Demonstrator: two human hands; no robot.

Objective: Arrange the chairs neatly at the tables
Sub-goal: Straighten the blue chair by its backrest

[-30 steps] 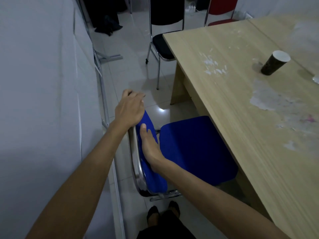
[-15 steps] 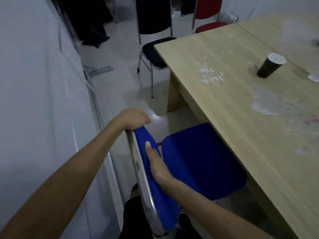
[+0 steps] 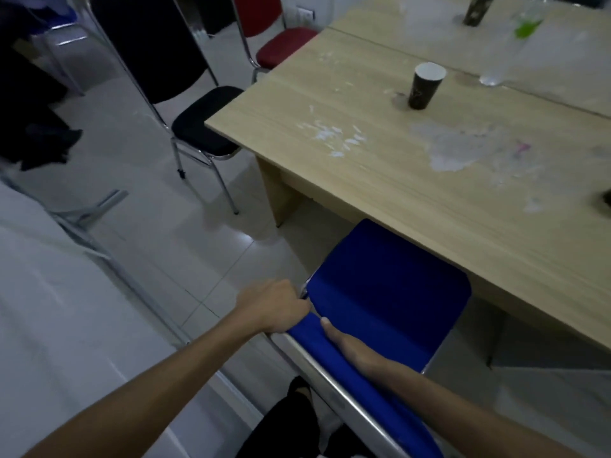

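Observation:
A blue padded chair (image 3: 390, 292) with a chrome frame stands at the long edge of the light wooden table (image 3: 380, 180), its seat partly under the tabletop. My left hand (image 3: 274, 307) is closed over the far top corner of its backrest. My right hand (image 3: 344, 342) lies along the backrest's front face, thumb on the top edge, gripping it. A black chair (image 3: 205, 127) stands at the table's short end, angled and only slightly tucked in. A red chair (image 3: 281, 47) stands farther back at the same end.
A dark paper cup (image 3: 425, 85) stands on the table, a second cup (image 3: 476, 9) and a clear plastic bottle (image 3: 509, 44) beyond it. A white partition (image 3: 49, 309) with metal feet runs close along my left. Pale tiled floor (image 3: 158, 219) lies between them.
The view has swung right and closer to the table. The blue chair has turned with both hands still on its backrest; its seat now points at the table edge.

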